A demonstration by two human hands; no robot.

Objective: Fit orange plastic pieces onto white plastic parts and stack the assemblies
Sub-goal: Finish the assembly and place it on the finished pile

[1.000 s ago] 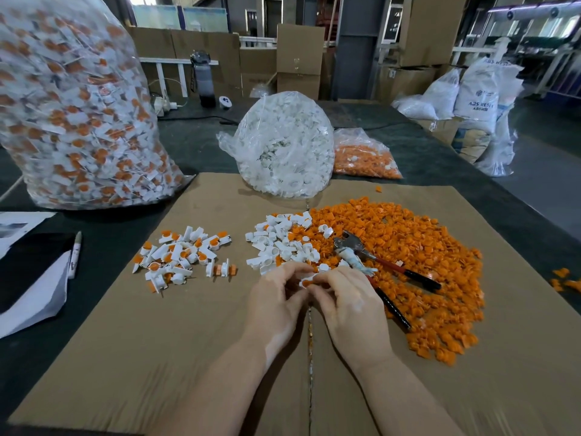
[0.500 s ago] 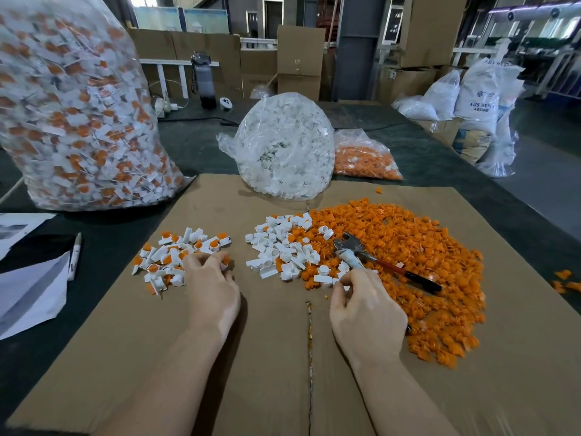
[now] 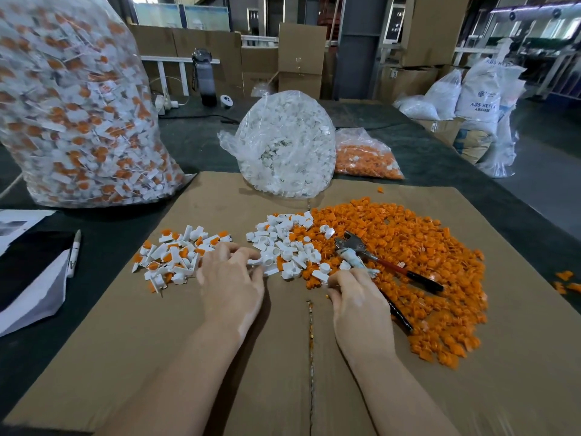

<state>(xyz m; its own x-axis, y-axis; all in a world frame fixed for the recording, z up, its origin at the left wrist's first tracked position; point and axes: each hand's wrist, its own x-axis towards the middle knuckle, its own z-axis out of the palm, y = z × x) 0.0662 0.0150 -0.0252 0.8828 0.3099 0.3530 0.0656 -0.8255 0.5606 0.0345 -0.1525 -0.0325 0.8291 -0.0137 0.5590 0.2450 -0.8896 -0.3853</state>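
The only writing that can be read is "ABS" on a white sack at the far right (the line under it is blurred). Three clear bags stand at the far edge of the cardboard sheet: a big bag of assemblies at left, a bag of white parts in the middle, a small orange bag to its right. The left hand, fingers loosely spread, touches the near edge of the white parts pile beside the assemblies pile, while the right hand has fingers curled at the orange pieces pile by the pliers; whether it pinches anything I cannot tell.
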